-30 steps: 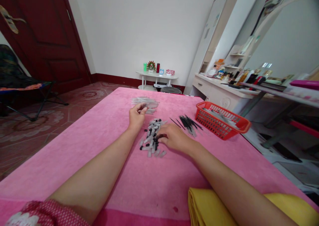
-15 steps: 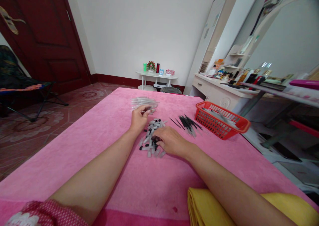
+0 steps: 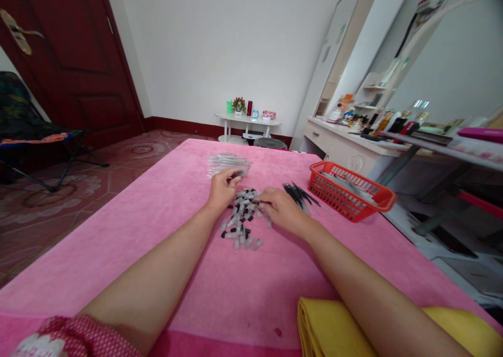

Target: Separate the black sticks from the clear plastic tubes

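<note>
My left hand is closed at the near edge of a bundle of clear, thin tubes. Its thumb and fingers are pressed together, and what they grip cannot be made out. Just in front lies a loose heap of small translucent caps, mixed with small black pieces. Over the right side of this heap is my right hand, pinched, its fingertips at the heap's upper edge. Anything held there is too small to tell. Slim black pen-like sticks lie beyond the right hand, partly hidden by it.
At the right edge of the pink cloth stands a red basket holding thin clear and grey items. A folded yellow cloth lies under my right forearm. A cluttered dresser is to the right, a folding chair to the left.
My right hand has moved up and to the right from the middle of the heap, uncovering more caps and black pieces. The left hand has stayed nearly in place.
</note>
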`<state>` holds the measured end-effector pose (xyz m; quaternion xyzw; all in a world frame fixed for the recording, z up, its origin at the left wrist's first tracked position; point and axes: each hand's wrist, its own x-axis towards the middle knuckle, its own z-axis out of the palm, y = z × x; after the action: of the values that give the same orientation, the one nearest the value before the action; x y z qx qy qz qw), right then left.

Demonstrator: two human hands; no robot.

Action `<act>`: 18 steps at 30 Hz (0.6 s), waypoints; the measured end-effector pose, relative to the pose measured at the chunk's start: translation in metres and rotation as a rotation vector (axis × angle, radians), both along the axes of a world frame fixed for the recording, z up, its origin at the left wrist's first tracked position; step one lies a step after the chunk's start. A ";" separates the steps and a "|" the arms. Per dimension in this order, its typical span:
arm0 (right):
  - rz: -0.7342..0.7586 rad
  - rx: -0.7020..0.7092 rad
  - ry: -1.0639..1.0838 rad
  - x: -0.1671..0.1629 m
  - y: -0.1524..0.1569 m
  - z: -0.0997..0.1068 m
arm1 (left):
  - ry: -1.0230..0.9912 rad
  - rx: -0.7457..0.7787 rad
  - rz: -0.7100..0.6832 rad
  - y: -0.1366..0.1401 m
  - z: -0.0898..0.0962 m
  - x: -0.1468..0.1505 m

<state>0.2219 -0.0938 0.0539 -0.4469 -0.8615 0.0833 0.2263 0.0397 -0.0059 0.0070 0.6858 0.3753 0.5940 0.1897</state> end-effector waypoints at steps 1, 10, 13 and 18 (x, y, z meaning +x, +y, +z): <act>-0.034 -0.006 0.082 0.001 0.003 -0.002 | 0.036 0.026 -0.007 -0.001 0.000 0.000; -0.262 -0.043 0.672 0.011 0.018 -0.011 | 0.402 0.203 -0.091 -0.020 0.009 0.008; -0.275 -0.024 0.714 0.011 0.016 -0.006 | 0.434 0.216 -0.116 -0.022 0.011 0.009; -0.297 0.013 0.641 0.009 0.014 -0.004 | 0.450 0.218 -0.125 -0.024 0.013 0.010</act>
<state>0.2309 -0.0802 0.0495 -0.5172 -0.6726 0.1800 0.4977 0.0501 -0.0302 0.0197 0.8391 0.2987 0.4503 0.0629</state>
